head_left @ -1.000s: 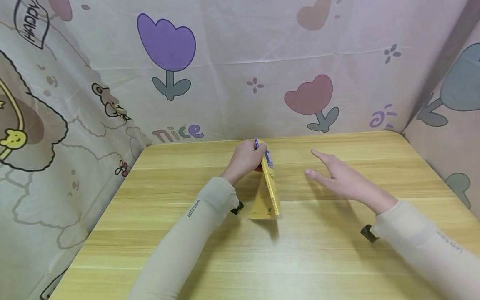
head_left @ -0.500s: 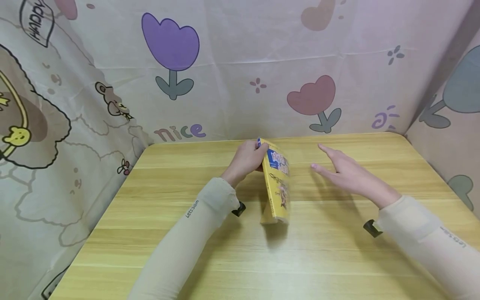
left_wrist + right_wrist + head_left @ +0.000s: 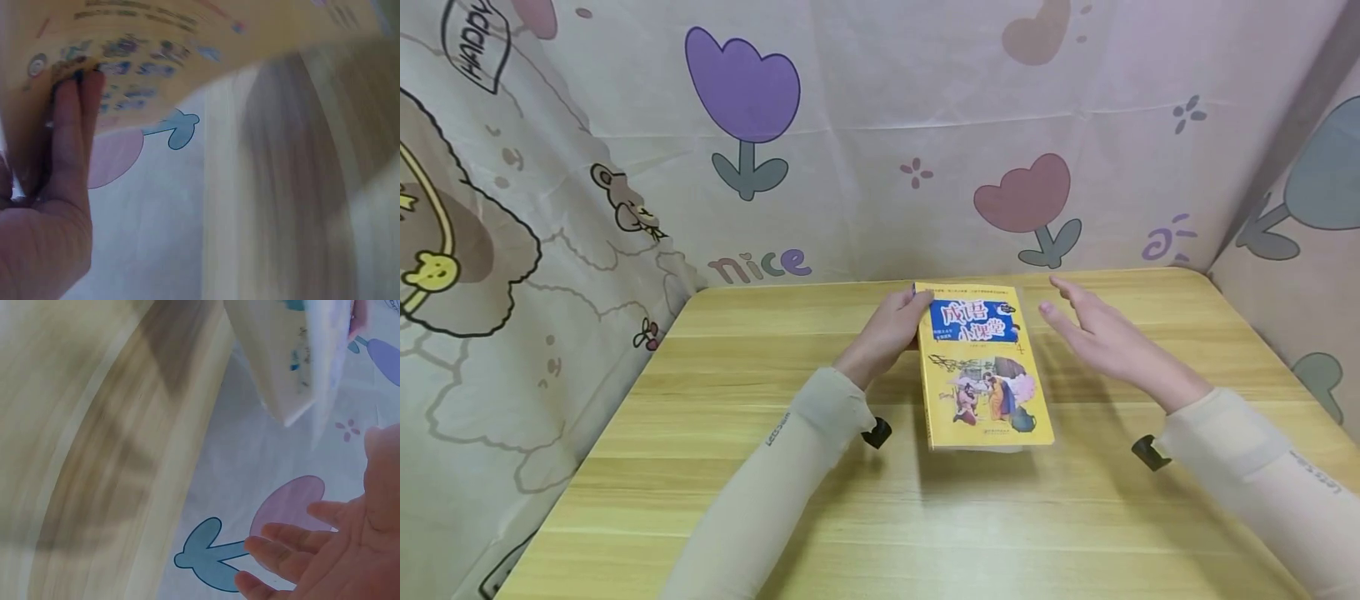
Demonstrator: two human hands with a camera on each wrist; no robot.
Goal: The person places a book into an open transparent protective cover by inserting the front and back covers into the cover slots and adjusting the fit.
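Observation:
A yellow paperback book with a blue title panel and an illustration on its front cover faces up toward the head camera. My left hand grips the book by its upper left edge, thumb on the front and fingers behind. In the left wrist view, the fingers lie against the yellow back cover. My right hand is held apart from the book, just to its right, with fingers extended and nothing in them. The right wrist view shows the book's free edge, its cover and pages slightly parted.
Beneath the book lies a wood-grain table, with the book's shadow on it. A printed fabric curtain stands along the back and both sides of the table. A small black device sits at the left wrist, another at the right.
The book has turned from nearly edge-on to showing its full front cover, still in my left hand. My right hand has shifted slightly right and away, staying empty.

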